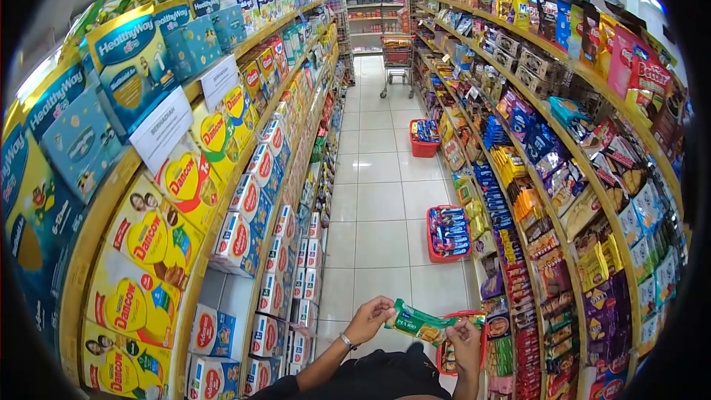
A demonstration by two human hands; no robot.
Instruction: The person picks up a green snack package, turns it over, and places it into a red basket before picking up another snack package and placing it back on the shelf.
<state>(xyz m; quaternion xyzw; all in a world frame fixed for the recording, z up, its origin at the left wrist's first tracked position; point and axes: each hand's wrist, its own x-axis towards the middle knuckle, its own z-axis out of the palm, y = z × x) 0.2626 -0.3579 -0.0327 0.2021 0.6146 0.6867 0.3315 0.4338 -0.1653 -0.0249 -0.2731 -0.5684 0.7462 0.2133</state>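
Fingertip grip, packet (417, 323), left hand (368, 320), right hand (466, 341)

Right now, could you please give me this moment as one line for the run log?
left hand: grips green packet end | right hand: holds other end | beneath right hand: red basket

Floor: pale glossy tiles (378, 237), a light glinting off them.
Left: wooden-edged shelves (107, 200) stacked with boxes (yellow, blue, red).
Right: racks (585, 170) hung with bright packets.
Aisle: two red baskets (446, 233) against the right racks.
Far end: a shopping cart (398, 63), more shelving (370, 7) behind it.
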